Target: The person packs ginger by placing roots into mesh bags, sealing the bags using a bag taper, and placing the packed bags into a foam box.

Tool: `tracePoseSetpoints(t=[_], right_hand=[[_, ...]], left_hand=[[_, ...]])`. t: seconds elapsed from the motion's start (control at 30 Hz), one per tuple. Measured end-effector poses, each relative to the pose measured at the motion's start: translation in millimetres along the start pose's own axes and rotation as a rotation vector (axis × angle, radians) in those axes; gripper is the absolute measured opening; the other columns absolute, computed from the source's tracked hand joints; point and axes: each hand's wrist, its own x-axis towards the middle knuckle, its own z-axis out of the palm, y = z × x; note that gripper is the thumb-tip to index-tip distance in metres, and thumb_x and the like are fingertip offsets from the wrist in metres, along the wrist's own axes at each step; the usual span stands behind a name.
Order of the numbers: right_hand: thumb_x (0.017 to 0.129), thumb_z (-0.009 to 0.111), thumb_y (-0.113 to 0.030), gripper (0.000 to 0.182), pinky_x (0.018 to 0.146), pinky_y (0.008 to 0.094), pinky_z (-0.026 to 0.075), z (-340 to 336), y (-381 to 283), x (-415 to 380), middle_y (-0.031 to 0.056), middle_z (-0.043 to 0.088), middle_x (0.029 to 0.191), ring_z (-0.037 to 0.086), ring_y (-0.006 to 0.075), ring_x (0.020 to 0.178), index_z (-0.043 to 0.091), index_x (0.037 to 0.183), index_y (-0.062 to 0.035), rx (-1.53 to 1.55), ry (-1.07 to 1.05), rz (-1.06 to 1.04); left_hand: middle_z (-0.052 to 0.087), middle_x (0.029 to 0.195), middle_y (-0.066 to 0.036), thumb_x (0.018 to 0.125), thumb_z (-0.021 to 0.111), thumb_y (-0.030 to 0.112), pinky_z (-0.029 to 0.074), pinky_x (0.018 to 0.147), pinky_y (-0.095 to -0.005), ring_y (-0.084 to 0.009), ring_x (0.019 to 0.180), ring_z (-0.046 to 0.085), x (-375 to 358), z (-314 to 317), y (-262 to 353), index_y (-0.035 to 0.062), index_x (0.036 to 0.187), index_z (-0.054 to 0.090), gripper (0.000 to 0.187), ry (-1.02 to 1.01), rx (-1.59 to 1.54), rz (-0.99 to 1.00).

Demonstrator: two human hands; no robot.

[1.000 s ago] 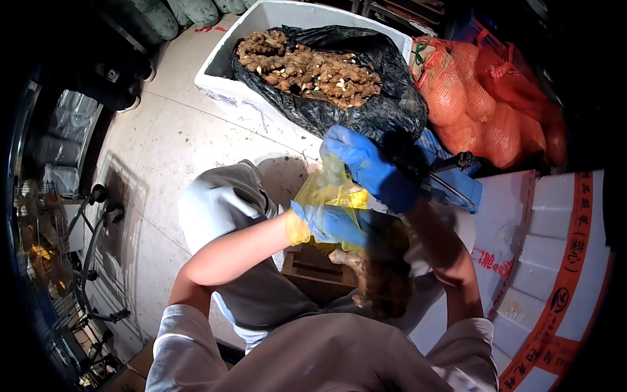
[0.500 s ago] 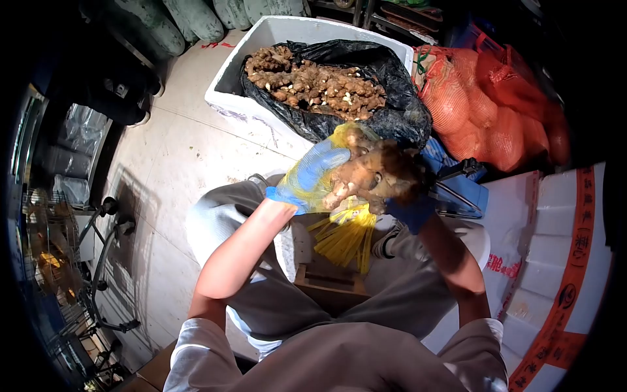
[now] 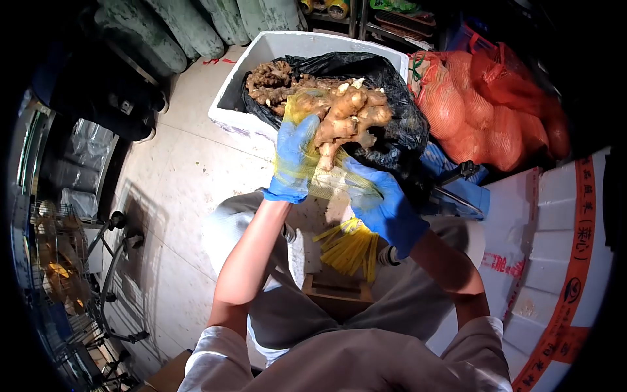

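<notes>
A large knobbly ginger root (image 3: pixel 349 112) is held up in front of the foam box. Yellow mesh netting (image 3: pixel 307 166) stretches around its left side and between both hands. My left hand (image 3: pixel 295 153), in a blue glove, is closed round the netting and the root's left edge. My right hand (image 3: pixel 385 206), also gloved in blue, lies below the root with the netting's lower end pinched in its fingers. Behind, more ginger (image 3: pixel 268 81) fills a black plastic bag (image 3: pixel 405 108) inside the white foam box (image 3: pixel 228 98). Yellow mesh strips (image 3: pixel 349 248) lie between my legs.
Red net sacks (image 3: pixel 477 111) stand at the right, above white cartons (image 3: pixel 548 228) with red tape. Beside my right knee is a blue object (image 3: pixel 467 196). A wire rack (image 3: pixel 59 261) stands at the left. Another person's dark-clothed legs (image 3: pixel 98 98) show at upper left.
The ginger has moved up and away from my body, toward the box. My right hand has shifted from the root's right side to below it, drawing the netting out.
</notes>
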Motion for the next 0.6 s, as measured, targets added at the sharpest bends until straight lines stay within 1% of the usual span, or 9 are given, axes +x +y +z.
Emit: tracePoseSetpoints(t=[0.03, 0.07, 0.13, 0.2, 0.23, 0.3, 0.33, 0.43, 0.6], right_hand=[[0.081, 0.052, -0.005, 0.03, 0.066, 0.0212, 0.044, 1.2, -4.2, -0.2, 0.0059, 0.053, 0.099, 0.051, 0.0109, 0.077, 0.048, 0.11, -0.0047, -0.48, 0.032, -0.289], [0.08, 0.052, -0.003, 0.031, 0.065, 0.0211, 0.044, 3.5, -13.9, -3.6, 0.0053, 0.052, 0.096, 0.051, 0.0103, 0.075, 0.048, 0.11, -0.0051, -0.603, 0.029, -0.322], [0.078, 0.053, -0.001, 0.034, 0.063, 0.021, 0.043, 8.1, -33.3, -10.5, 0.0039, 0.052, 0.09, 0.05, 0.0093, 0.073, 0.048, 0.111, -0.0059, -0.848, 0.036, -0.392], [0.073, 0.054, 0.007, 0.041, 0.065, 0.0211, 0.043, 5.8, -39.8, -11.4, 0.0049, 0.052, 0.092, 0.051, 0.0093, 0.076, 0.046, 0.112, -0.0048, -0.544, 0.151, -0.078], [0.072, 0.054, 0.01, 0.044, 0.065, 0.0212, 0.043, 4.3, -41.1, -11.2, 0.0052, 0.052, 0.093, 0.051, 0.0093, 0.077, 0.046, 0.113, -0.0044, -0.437, 0.194, 0.022], [0.076, 0.053, 0.004, 0.033, 0.065, 0.0202, 0.043, 0.0, -41.7, -8.3, 0.0037, 0.053, 0.088, 0.05, 0.0087, 0.074, 0.049, 0.107, -0.0045, -0.866, 0.111, -0.358], [0.076, 0.053, 0.004, 0.033, 0.065, 0.0202, 0.043, -7.2, -38.8, -5.4, 0.0037, 0.053, 0.088, 0.05, 0.0087, 0.074, 0.049, 0.107, -0.0045, -0.865, 0.113, -0.36], [0.078, 0.053, -0.001, 0.016, 0.065, 0.0192, 0.042, -20.4, -38.2, 3.2, 0.002, 0.053, 0.081, 0.05, 0.0075, 0.071, 0.053, 0.094, -0.0054, -0.928, 0.266, -0.456], [0.081, 0.049, -0.005, 0.011, 0.053, 0.0169, 0.036, 3.7, -76.7, 2.2, -0.0044, 0.04, 0.063, 0.04, 0.0038, 0.056, 0.045, 0.073, -0.0108, 0.591, 0.538, 0.065]], left_hand=[[0.052, 0.099, -0.008, 0.082, 0.046, 0.008, 0.047, 0.071, -0.0241, -0.0119, 0.086, 0.054, 1.4, -0.5, 1.8, -0.0012, 0.109, 0.043, 0.028, 0.043, -0.352, -0.184], [0.052, 0.098, -0.007, 0.081, 0.048, 0.006, 0.047, 0.071, -0.0239, -0.0121, 0.085, 0.054, 1.9, -0.3, 3.5, -0.0019, 0.108, 0.044, 0.028, 0.083, -0.705, -0.369], [0.053, 0.095, -0.006, 0.081, 0.049, 0.005, 0.047, 0.07, -0.0232, -0.0129, 0.085, 0.054, -2.8, 5.7, -5.6, -0.0018, 0.108, 0.044, 0.028, 0.114, -0.474, -0.213], [0.053, 0.097, -0.009, 0.068, 0.062, -0.006, 0.047, 0.073, -0.0233, -0.014, 0.084, 0.054, -6.5, 10.0, -16.6, -0.0011, 0.099, 0.051, 0.033, 0.178, -0.468, -0.203], [0.053, 0.097, -0.009, 0.068, 0.062, -0.006, 0.047, 0.073, -0.0233, -0.014, 0.084, 0.054, -5.4, 10.2, -14.0, -0.0011, 0.099, 0.051, 0.033, 0.173, -0.467, -0.202], [0.05, 0.103, -0.009, 0.073, 0.057, 0.003, 0.047, 0.074, -0.0257, -0.0151, 0.089, 0.053, -1.3, 10.0, 2.1, 0.0005, 0.111, 0.042, 0.041, 0.13, -0.863, -0.391], [0.049, 0.106, -0.009, 0.075, 0.055, 0.007, 0.046, 0.075, -0.027, -0.0156, 0.091, 0.053, 0.3, 10.0, 10.8, 0.0012, 0.117, 0.037, 0.046, 0.106, -1.061, -0.486], [0.048, 0.108, -0.009, 0.075, 0.053, 0.005, 0.046, 0.078, -0.0283, -0.0166, 0.094, 0.052, -1.7, 15.3, 18.6, 0.0014, 0.119, 0.035, 0.049, 0.069, -1.072, -0.481], [0.047, 0.109, -0.008, 0.074, 0.052, -0.001, 0.045, 0.08, -0.0278, -0.0156, 0.096, 0.05, -4.9, 18.7, 25.1, 0.0044, 0.12, 0.035, 0.05, 0.003, -0.85, -0.426]])
